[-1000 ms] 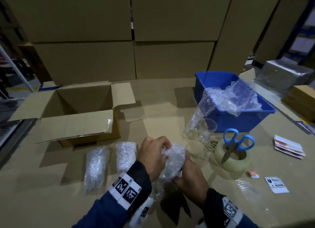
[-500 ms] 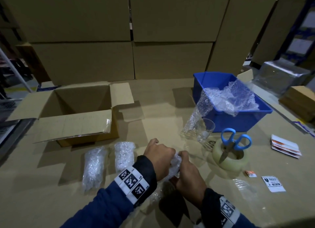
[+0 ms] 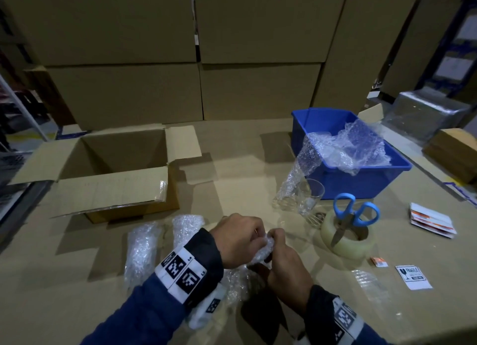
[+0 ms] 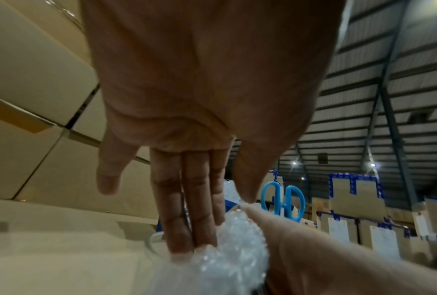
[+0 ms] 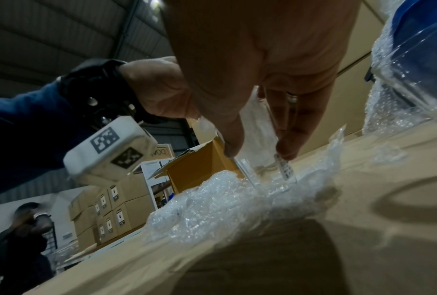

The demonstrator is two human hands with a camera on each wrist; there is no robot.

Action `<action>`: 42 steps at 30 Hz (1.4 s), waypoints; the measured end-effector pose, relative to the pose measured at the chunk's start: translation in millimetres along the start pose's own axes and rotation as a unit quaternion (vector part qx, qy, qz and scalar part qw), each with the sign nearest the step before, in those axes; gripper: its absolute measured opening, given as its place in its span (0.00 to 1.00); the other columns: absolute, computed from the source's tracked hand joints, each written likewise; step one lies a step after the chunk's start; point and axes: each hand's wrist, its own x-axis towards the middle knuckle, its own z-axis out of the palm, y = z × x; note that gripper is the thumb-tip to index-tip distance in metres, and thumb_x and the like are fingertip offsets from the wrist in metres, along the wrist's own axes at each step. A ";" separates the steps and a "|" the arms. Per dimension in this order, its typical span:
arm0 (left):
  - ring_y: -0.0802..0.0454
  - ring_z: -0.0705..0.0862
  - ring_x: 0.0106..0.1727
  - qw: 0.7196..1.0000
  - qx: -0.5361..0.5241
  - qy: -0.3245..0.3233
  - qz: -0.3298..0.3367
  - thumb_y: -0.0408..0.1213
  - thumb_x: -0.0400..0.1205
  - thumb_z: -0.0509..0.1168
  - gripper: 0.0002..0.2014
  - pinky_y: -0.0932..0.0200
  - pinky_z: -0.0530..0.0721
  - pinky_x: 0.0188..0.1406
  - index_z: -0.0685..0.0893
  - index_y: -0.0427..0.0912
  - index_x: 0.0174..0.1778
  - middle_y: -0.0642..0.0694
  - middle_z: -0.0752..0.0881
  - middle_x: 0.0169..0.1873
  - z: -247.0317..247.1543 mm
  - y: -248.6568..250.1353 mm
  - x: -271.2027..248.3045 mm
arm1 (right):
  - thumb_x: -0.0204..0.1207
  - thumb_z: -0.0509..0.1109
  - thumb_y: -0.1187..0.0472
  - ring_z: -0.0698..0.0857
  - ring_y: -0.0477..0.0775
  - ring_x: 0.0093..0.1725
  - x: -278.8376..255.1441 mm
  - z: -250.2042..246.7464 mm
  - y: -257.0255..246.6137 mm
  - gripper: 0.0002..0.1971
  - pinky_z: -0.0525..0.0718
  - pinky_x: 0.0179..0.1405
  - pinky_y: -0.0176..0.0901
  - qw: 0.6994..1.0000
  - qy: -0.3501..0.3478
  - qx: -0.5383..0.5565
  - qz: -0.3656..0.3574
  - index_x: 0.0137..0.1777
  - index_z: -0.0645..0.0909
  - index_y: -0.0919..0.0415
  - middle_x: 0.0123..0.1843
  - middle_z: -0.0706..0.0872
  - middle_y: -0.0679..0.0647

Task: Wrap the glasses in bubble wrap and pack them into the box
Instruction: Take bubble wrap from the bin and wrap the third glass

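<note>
Both hands work on one glass (image 5: 270,175) that is partly wrapped in bubble wrap (image 3: 261,251) low over the table. My left hand (image 3: 240,240) holds the wrap's top, its fingers (image 4: 187,223) lying against the bubbles beside the thumb. My right hand (image 3: 284,263) pinches the glass rim between thumb and finger (image 5: 288,147), with the wrap bunched under it. Two wrapped glasses (image 3: 144,251) (image 3: 186,228) lie to the left. A bare glass (image 3: 309,197) stands at the right. The open cardboard box (image 3: 116,169) is at the far left.
A blue bin (image 3: 366,179) holding loose bubble wrap (image 3: 346,148) stands at the right. A tape roll (image 3: 347,241) with blue-handled scissors (image 3: 355,211) in it sits nearby. Sticker sheets (image 3: 431,220) and a fragile label (image 3: 413,277) lie further right. Stacked cartons line the back.
Both hands have sunk lower toward the table and closed in on the bundle, so less of the wrap shows between them.
</note>
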 end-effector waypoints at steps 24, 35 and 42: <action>0.57 0.78 0.29 0.932 -0.233 0.190 -0.203 0.35 0.83 0.66 0.10 0.57 0.77 0.35 0.80 0.45 0.36 0.48 0.83 0.28 6.3 -71.6 -85.3 | 0.67 0.79 0.42 0.79 0.46 0.59 5.8 1.0 3.6 0.45 0.79 0.60 0.41 0.999 -0.008 -0.050 -0.008 0.78 0.58 0.49 0.63 0.79 0.41; 0.48 0.82 0.31 0.922 -0.241 0.119 -0.278 0.29 0.84 0.61 0.14 0.53 0.80 0.31 0.70 0.56 0.53 0.37 0.86 0.37 59.5 -96.7 -114.6 | 0.65 0.79 0.40 0.82 0.39 0.51 9.4 -8.4 6.8 0.32 0.81 0.48 0.36 0.997 0.080 -0.019 -0.002 0.64 0.73 0.52 0.51 0.81 0.39; 0.52 0.78 0.61 0.942 -0.007 0.135 -0.306 0.31 0.85 0.55 0.22 0.54 0.80 0.60 0.70 0.58 0.71 0.52 0.80 0.63 52.3 -80.6 -104.6 | 0.65 0.71 0.29 0.85 0.49 0.48 2.6 -14.2 12.7 0.33 0.85 0.48 0.49 0.989 0.074 0.082 0.098 0.59 0.69 0.51 0.50 0.82 0.49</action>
